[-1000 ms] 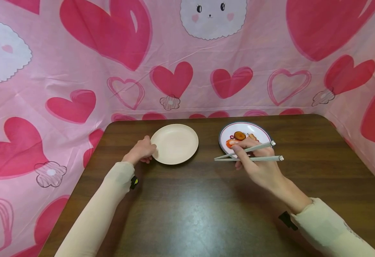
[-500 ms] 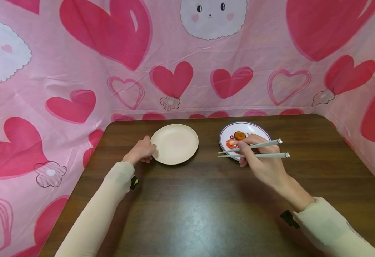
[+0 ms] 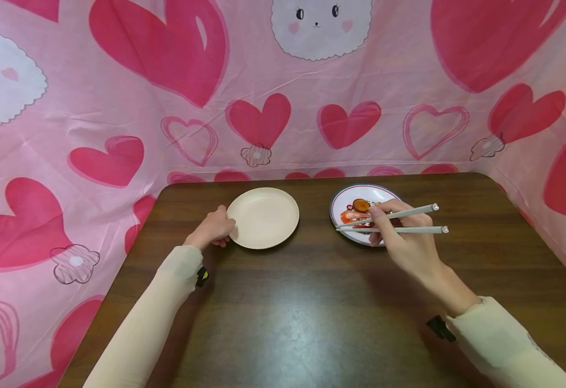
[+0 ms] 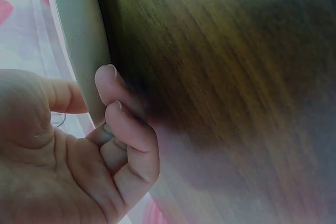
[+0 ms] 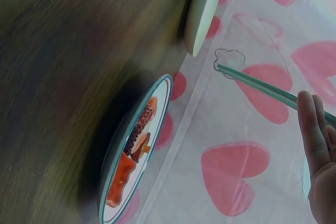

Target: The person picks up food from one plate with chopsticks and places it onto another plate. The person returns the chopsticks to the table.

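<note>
My left hand (image 3: 210, 229) grips the left rim of a plain beige plate (image 3: 266, 218). In the left wrist view, its thumb lies against one face of that plate (image 4: 86, 30), with curled fingers at the other side. My right hand (image 3: 411, 248) holds a pair of pale green-grey chopsticks (image 3: 423, 230), tips close together and nothing seen between them. They hover over the front of a white plate (image 3: 360, 191) with a blue rim. On it lie a round brown slice (image 3: 361, 205), an orange-red piece (image 3: 352, 216) and a dark bumpy piece (image 5: 139, 127). My right hand hides part of this plate.
Both plates stand near the back edge of a dark wooden table (image 3: 283, 302), with a gap between them. Behind and beside the table hangs a pink cloth (image 3: 307, 81) printed with hearts.
My right hand and the chopsticks have moved to the right, and the chopstick tips now sit over the white plate's front left. The left hand and beige plate have stayed put.
</note>
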Available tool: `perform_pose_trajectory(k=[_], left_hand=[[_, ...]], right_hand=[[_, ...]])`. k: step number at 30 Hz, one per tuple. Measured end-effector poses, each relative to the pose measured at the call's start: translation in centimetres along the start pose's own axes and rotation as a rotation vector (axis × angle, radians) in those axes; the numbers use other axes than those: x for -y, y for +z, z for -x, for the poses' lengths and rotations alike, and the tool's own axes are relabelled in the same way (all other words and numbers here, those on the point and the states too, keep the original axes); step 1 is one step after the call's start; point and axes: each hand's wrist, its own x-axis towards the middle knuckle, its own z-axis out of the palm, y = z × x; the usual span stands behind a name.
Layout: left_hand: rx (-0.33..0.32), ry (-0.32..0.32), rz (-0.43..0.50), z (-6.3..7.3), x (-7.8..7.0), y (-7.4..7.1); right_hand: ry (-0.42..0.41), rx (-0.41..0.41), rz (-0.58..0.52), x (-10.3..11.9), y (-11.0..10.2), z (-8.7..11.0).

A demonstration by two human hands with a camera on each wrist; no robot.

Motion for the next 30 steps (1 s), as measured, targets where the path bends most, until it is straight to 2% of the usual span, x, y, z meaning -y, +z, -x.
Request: perform_pose_trajectory(k=[4,7,9,11,14,17,23,30], left_hand=[[0.015,-0.006,0.017,-0.8,0.5,0.0],[0.01,0.009,0.023,-3.1,2.5,0.3],[0.011,0.004,0.02,-3.5,2.7,0.3],[0.002,0.01,0.02,-3.4,2.6,0.3],[-0.001,0.004,0.011,-1.3,0.9,-0.1],[-0.017,0.021,-0.003,-0.6,0.5,-0.1],[-0.041,0.039,-0.016,-0.2,0.2,0.0],[-0.053,0.041,-0.005,-0.3,0.2,0.0]], right_hand=[[-0.004,-0.007,0.018,-0.2,-0.2,-0.1],[0.002,-0.024,0.013,-0.4,-0.4,-0.2],[0.012,-0.038,0.011,-0.5,-0.5,-0.2],[0.022,-0.053,0.005,-0.5,-0.6,-0.2],[0.038,-0.072,-0.015,-0.5,-0.7,-0.2],[0.057,-0.084,-0.02,-0.5,-0.7,-0.3],[0.092,-0.093,-0.013,-0.6,-1.0,-0.3],[0.084,-0.097,0.021,-0.8,-1.4,-0.3]])
